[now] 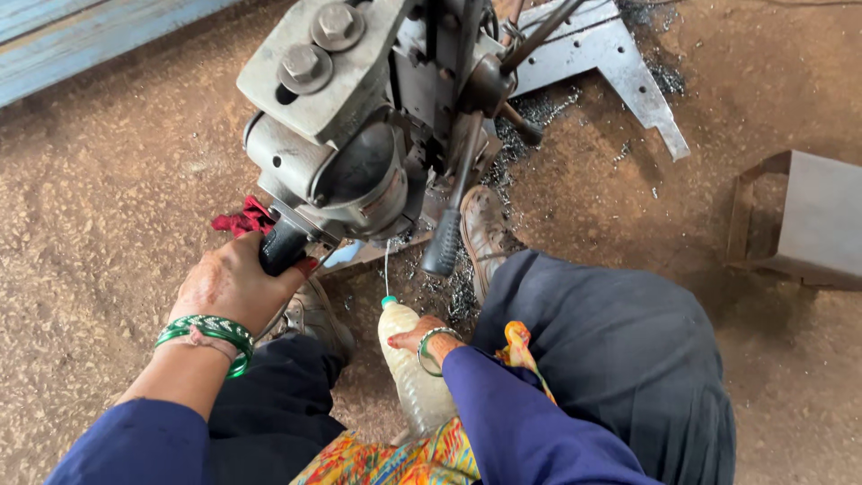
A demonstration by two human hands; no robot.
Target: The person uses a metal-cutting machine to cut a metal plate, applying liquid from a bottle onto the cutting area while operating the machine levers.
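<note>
the left hand [235, 286] reaches forward from a blue sleeve, fingers curled tight round a black handle [280, 249] under the grey drill [355, 126]; two green bangles sit on that wrist, and a red rag [242, 218] shows just beyond the knuckles

the right hand [420, 336] comes in low from the right, wrist bent, closed round a clear plastic bottle [413, 364]; most of the fingers are hidden behind it, one bangle on the wrist

the bottle is tilted with its green nozzle up toward the drill, and it holds a pale, cloudy liquid that fills most of it; a thin stream rises from the nozzle toward the underside of the drill

the drill stands on the dirt floor between the person's two boots [483, 232], dark metal shavings [539, 112] scattered around it

two large bolts sit on its top plate, and two black-gripped levers hang at its right side

a grey metal bracket [620, 63] lies beyond the drill, and one open metal box section [804, 220] sits well apart on the right
</note>
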